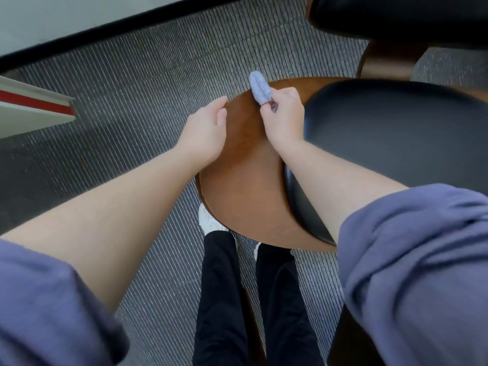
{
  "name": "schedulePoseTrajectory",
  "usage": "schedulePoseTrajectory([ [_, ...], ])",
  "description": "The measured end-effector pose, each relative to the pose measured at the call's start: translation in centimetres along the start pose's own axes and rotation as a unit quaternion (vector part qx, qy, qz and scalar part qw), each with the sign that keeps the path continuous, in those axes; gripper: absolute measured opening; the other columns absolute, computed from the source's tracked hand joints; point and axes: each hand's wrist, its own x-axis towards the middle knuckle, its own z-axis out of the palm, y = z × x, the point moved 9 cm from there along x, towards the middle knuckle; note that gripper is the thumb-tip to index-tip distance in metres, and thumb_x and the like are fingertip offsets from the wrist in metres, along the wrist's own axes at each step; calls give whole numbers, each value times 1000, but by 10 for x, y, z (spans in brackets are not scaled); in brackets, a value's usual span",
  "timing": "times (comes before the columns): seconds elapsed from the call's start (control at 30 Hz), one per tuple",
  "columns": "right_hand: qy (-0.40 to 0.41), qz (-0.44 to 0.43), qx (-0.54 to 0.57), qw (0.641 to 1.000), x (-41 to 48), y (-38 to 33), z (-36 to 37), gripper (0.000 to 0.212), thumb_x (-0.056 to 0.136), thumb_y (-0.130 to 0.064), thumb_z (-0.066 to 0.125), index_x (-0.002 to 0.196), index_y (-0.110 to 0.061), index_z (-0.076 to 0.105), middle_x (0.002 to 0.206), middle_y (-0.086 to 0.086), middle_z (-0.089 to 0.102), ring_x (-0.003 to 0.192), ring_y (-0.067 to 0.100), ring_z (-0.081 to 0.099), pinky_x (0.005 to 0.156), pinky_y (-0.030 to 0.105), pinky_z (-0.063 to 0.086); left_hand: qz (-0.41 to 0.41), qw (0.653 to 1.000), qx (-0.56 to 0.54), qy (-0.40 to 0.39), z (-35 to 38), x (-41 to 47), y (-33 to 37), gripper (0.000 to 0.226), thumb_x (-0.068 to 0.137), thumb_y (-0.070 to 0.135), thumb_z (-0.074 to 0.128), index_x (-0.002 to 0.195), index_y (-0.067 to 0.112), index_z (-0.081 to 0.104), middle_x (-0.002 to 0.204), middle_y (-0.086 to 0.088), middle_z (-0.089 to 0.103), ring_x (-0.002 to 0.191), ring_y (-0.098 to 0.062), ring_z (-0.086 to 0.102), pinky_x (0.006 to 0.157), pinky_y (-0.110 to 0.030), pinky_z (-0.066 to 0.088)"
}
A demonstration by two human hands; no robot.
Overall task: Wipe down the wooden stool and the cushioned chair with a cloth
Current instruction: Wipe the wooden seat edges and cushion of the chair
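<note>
Head view, looking straight down past both forearms: the cushioned chair (243,186) stands right in front of the person's legs, its brown wooden shell curving around a black cushion (390,136). The left hand (208,133) has its fingers curled over the shell's far-left rim, thumb on top, steadying it. The right hand (284,114) pinches the cloth (258,87), a small pale blue wad bunched tight. The fingers fold around its lower end, so most of it sticks out beyond the knuckles. I read the cloth as sitting at the shell's upper rim, but I cannot tell whether it touches the wood. A second dark-cushioned seat (396,19) stands beyond at the top right with a wooden part below it, and I can't say from here whether that is the stool.

My main worry is that the cloth is so bunched that only a narrow tip would meet the surface. Strokes could leave strips of the shell unwiped, and knuckles rather than fabric may drag on the wood. The pinch is at one end, so a firm sweep could pull the wad free onto the carpet (132,88). If the left hand loosens, a sideways push may slide the chair toward the shoe (208,217) under its edge. The seam where cushion meets shell is also easy to skip.
</note>
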Motion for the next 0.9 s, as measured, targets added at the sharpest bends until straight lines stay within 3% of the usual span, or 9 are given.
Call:
schedulePoseTrajectory([
  [0.1,12,25,-25,999,18,11,-3,13,94,-13,52,86,-17,62,96,1,46,71,7,44,63,1,35,-1,1000,0,4,0,-2,0,44,106,23,27,149,19,36,146,-3,48,135,-20,41,98,-17,24],
  [0.2,33,58,-53,996,37,25,-11,27,94,-12,51,68,-13,43,94,5,46,74,14,45,56,2,33,-4,1000,-6,6,-1,-2,0,44,106,24,28,149,21,37,144,-1,50,134,-19,42,99,-17,24],
  [0.33,38,86,-73,993,46,34,-17,25,94,-12,51,70,-10,46,95,5,45,74,13,45,53,1,32,-6,1000,-2,6,-1,-4,2,44,106,23,27,149,22,36,145,-1,49,133,-17,43,93,-14,22],
  [0.47,30,52,-15,998,21,19,-12,45,89,-4,50,60,-33,32,84,4,44,61,4,38,54,3,33,-11,1000,4,4,-2,-6,5,44,107,23,27,149,24,36,142,-1,52,118,-14,50,89,-14,26],
  [0.53,13,33,-19,999,-1,12,-9,37,89,-5,52,65,-32,46,88,3,46,65,5,41,58,3,34,-14,1000,2,4,-3,-8,5,43,107,23,27,149,24,37,141,-3,52,113,-15,52,90,-16,29],
  [0.63,-2,30,20,999,-34,12,-4,14,89,-6,55,84,-14,65,96,1,50,75,8,48,65,5,37,-14,1000,-1,2,-2,-8,4,42,106,21,28,147,22,39,140,-5,53,125,-21,49,88,-16,27],
  [0.8,-6,15,60,998,-79,15,-2,9,90,-5,60,91,-5,69,95,-3,49,69,1,46,68,5,37,-18,1000,5,2,-2,-6,1,43,106,22,28,148,22,38,141,-5,52,126,-20,49,85,-12,27],
  [0.9,-21,-2,71,997,-102,19,-3,8,89,-4,60,89,-6,67,94,-4,49,67,-2,45,69,5,36,-13,1000,19,10,-4,-6,3,44,106,23,28,149,21,37,145,-5,49,132,-21,44,99,-21,30],
])
